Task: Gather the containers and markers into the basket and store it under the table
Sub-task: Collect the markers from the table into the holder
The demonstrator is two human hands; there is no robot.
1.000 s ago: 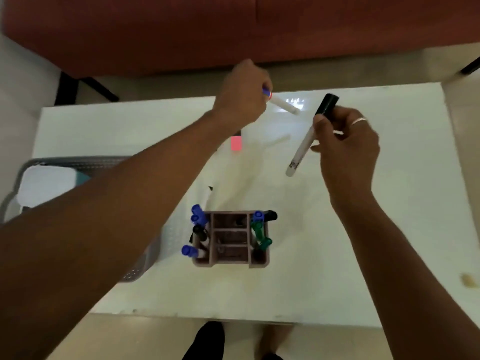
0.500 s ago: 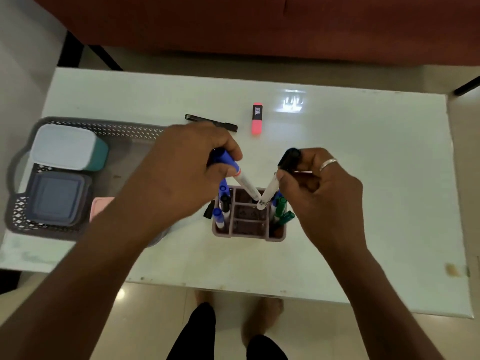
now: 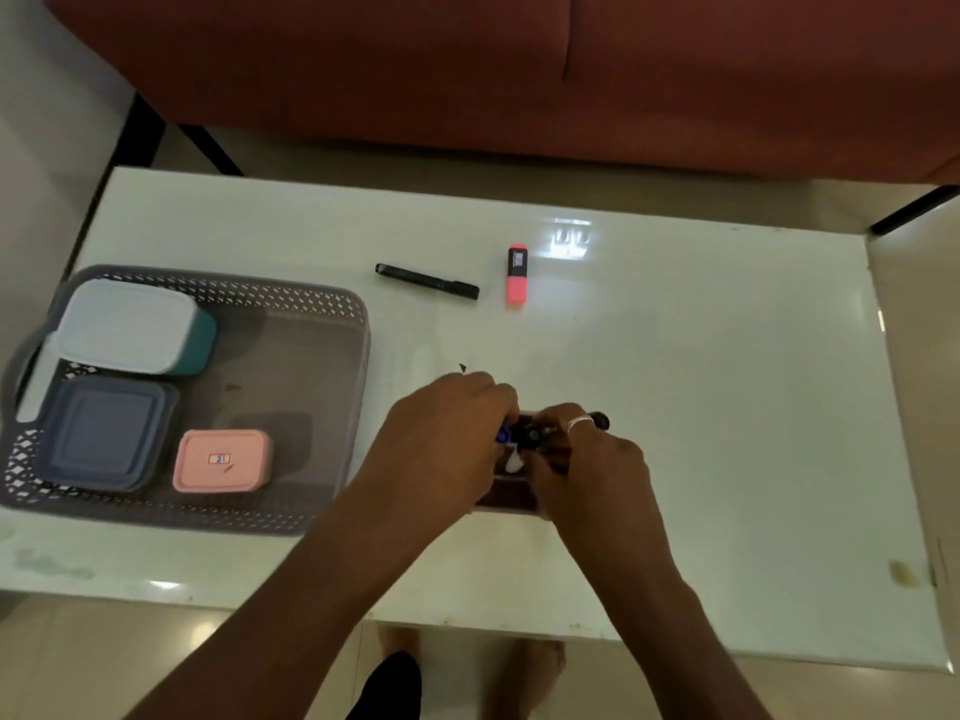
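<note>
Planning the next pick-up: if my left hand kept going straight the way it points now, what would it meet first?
Probably the pink highlighter. The left hand points up the table past the holder; the black pen lies slightly left of that line.

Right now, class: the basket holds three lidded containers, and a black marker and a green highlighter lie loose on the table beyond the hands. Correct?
Not quite. In the head view the highlighter is pink, not green. The rest stands: three containers in the basket, black marker loose.

A rust-red sofa (image 3: 519,70) is seen at twelve o'clock, beyond a glossy white table (image 3: 701,407) (light glare reflected), with pale tiled floor (image 3: 130,657) at seven.
</note>
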